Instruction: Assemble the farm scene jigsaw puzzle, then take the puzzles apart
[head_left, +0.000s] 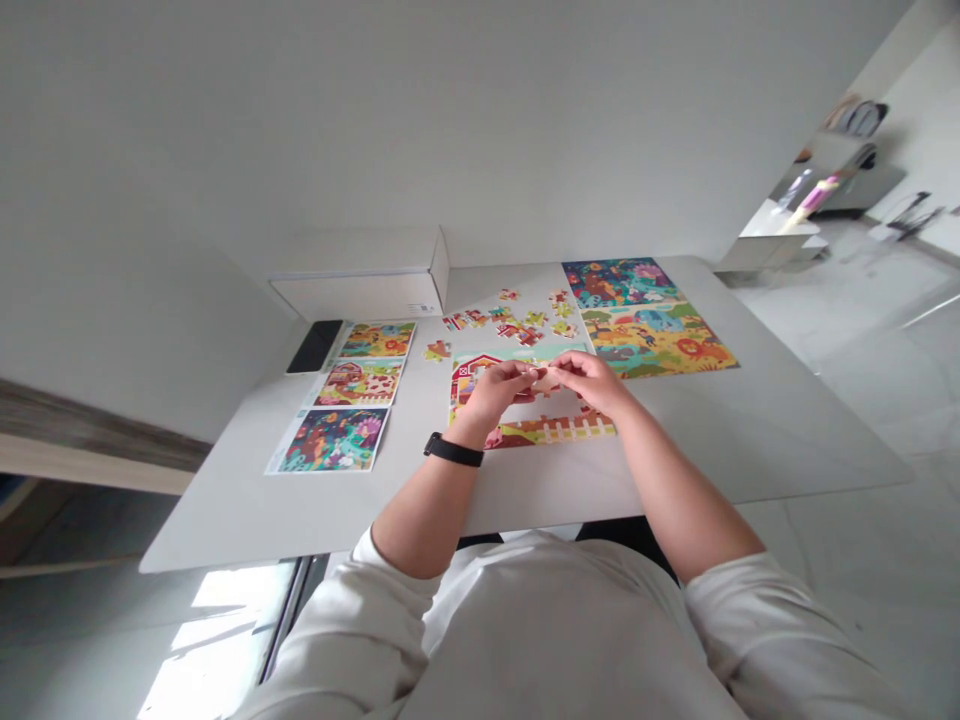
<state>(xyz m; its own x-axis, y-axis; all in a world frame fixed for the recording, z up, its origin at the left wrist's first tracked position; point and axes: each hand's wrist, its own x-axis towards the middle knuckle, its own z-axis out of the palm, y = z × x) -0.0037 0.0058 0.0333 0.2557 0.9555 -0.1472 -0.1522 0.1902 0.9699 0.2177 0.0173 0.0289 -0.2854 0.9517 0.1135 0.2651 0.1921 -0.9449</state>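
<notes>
In the head view, the left hand (496,392) and the right hand (591,384) are meeting at centre frame, both partly closed with the fingers curled inward, and they are appearing to pinch a small jigsaw piece (546,382) between their fingertips; the fingers are hiding most of it, so the exact grip cannot be confirmed. The piece is hanging directly above a partly assembled farm-scene jigsaw (534,430), which is lying flat on a white table (750,440). Judged as thin die-cut card, the piece is handling as light and stiff, with a smooth face that may slip, and its tabs are the likely weak points, so hold it by opposite edges of the body. Loose jigsaw pieces (504,322) are lying just above the hands, a completed animal-scene jigsaw (645,315) is occupying the upper right of the table, and three picture cards (358,395) are lining the left side. A white box (360,285) is standing at the far edge, and a black wristband (454,449) is circling the left wrist.
</notes>
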